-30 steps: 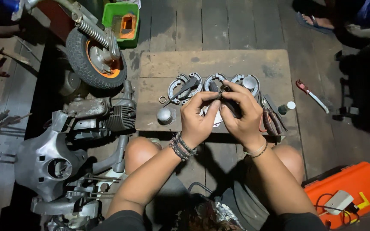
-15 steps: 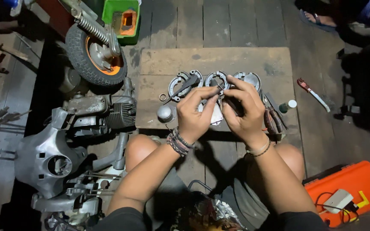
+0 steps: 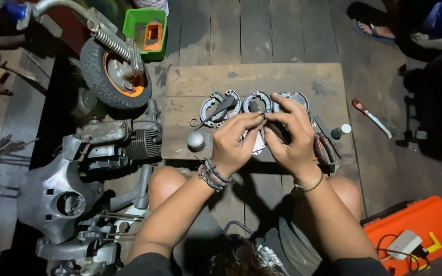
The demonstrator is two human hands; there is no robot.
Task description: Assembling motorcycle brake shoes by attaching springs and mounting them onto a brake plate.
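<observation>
My left hand [image 3: 235, 142] and my right hand [image 3: 291, 136] meet over a wooden board [image 3: 282, 79], fingertips pinched together on a small metal part [image 3: 262, 115] that is mostly hidden by the fingers. A pale flat piece [image 3: 258, 146] shows below and between the hands. Behind the fingers lie three round brake shoe sets [image 3: 220, 106] in a row; the left one has a dark tool across it. A small metal cap [image 3: 196, 140] stands left of my left hand, and a small ring [image 3: 194, 122] lies above it.
Pliers with red handles [image 3: 325, 148] and a small bottle [image 3: 340, 131] lie right of my right hand. A red-handled tool [image 3: 371, 117] rests on the floor. A scooter wheel [image 3: 115, 76], engine [image 3: 129, 140] and grey body panel [image 3: 52, 191] fill the left. An orange case [image 3: 425, 230] sits at lower right, a green box [image 3: 148, 30] at top.
Both hands have drawn slightly toward me and their fingertips have come closer together on the small part. The view has shifted a little.
</observation>
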